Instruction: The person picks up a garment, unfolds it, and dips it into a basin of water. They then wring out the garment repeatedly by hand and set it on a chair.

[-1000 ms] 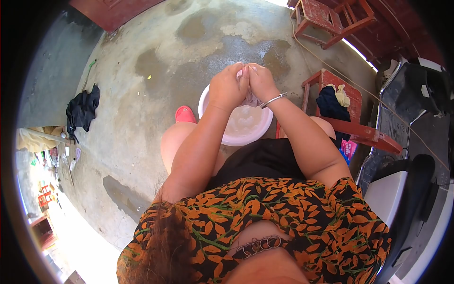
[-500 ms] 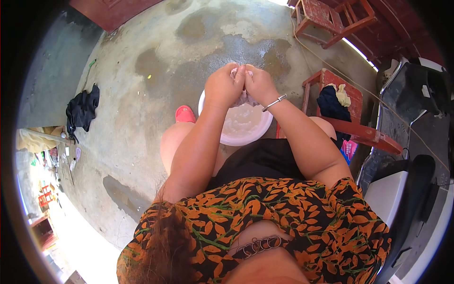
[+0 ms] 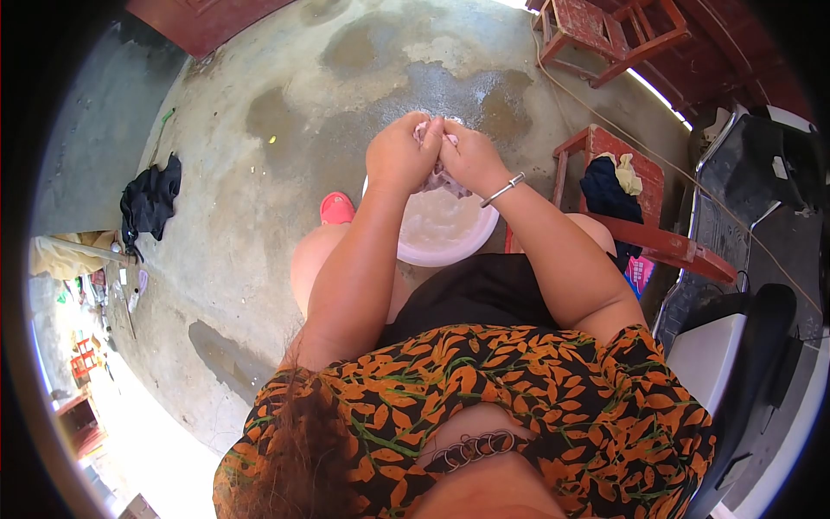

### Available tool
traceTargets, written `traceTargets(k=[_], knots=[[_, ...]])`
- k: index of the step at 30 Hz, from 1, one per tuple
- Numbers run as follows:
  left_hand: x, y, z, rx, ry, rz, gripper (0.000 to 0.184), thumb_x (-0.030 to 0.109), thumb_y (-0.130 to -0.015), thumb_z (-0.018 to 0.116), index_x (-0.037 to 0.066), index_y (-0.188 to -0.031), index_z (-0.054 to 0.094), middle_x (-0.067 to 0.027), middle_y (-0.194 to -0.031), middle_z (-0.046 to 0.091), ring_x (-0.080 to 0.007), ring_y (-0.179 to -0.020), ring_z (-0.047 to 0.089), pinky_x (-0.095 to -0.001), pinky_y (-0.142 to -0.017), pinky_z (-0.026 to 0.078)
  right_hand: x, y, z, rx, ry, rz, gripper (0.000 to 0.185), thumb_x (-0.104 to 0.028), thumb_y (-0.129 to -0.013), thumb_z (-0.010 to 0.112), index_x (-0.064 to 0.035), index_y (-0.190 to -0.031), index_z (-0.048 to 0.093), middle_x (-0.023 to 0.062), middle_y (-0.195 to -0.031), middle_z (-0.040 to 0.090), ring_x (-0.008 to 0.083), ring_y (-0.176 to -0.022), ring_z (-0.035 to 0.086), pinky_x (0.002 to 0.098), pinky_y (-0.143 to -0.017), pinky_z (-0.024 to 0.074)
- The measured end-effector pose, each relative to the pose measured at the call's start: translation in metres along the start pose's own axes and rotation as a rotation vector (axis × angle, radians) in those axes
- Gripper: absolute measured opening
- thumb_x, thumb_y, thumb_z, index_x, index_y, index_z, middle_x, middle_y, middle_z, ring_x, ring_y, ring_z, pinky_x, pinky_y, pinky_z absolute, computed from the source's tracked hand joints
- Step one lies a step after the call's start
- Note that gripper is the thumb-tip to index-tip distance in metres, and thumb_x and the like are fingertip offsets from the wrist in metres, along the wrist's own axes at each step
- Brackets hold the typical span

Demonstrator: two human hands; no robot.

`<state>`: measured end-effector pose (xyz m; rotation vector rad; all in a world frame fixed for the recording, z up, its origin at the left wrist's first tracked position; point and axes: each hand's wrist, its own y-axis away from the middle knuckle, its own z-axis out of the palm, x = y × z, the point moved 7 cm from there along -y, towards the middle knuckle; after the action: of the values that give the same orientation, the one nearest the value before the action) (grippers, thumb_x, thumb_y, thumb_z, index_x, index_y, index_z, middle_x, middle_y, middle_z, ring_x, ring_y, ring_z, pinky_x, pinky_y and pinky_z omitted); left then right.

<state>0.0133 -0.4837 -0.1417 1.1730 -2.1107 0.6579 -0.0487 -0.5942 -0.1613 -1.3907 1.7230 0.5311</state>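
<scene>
Both of my hands are closed on a wet pinkish cloth, held above the far part of a white basin. Cloudy, bubbly water shows in the basin below. My left hand grips the cloth from the left, its thumb pointing up along the middle. My right hand presses in from the right, with a silver bracelet on its wrist. Bits of cloth stick out above and below the fingers, and much of it is hidden inside them.
Right of the basin, a red stool holds dark and cream cloths. Farther back stands a red wooden chair. A scooter is at the right. A black cloth lies on the wet-patched concrete floor at the left.
My left hand has moved a little to the left and turned. My right hand has shifted slightly. More of the cloth shows between and below the hands.
</scene>
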Motion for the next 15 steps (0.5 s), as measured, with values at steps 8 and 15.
traceTargets(k=[8,15], knots=[[-0.003,0.001,-0.002,-0.005,0.008,-0.003,0.038,0.045,-0.086,0.054,0.011,-0.099,0.068,-0.017,-0.088,0.068,-0.0348,-0.084,0.065,-0.0413,-0.073,0.051,-0.005,0.003,-0.001,0.035,0.018,-0.032,0.031,-0.028,-0.087,0.05,-0.002,-0.1,0.061,0.0258,-0.082,0.064,0.0428,-0.081,0.063,0.0462,-0.073,0.0505],[-0.025,-0.01,-0.017,0.087,0.001,-0.1,0.041,0.045,-0.092,0.047,0.008,-0.099,0.064,-0.0166,-0.087,0.068,-0.0354,-0.084,0.065,-0.0427,-0.073,0.05,-0.029,0.006,-0.018,0.098,-0.002,-0.118,0.031,-0.021,-0.084,0.055,-0.0032,-0.108,0.062,0.0223,-0.091,0.066,0.0378,-0.084,0.064,0.0414,-0.074,0.0511]])
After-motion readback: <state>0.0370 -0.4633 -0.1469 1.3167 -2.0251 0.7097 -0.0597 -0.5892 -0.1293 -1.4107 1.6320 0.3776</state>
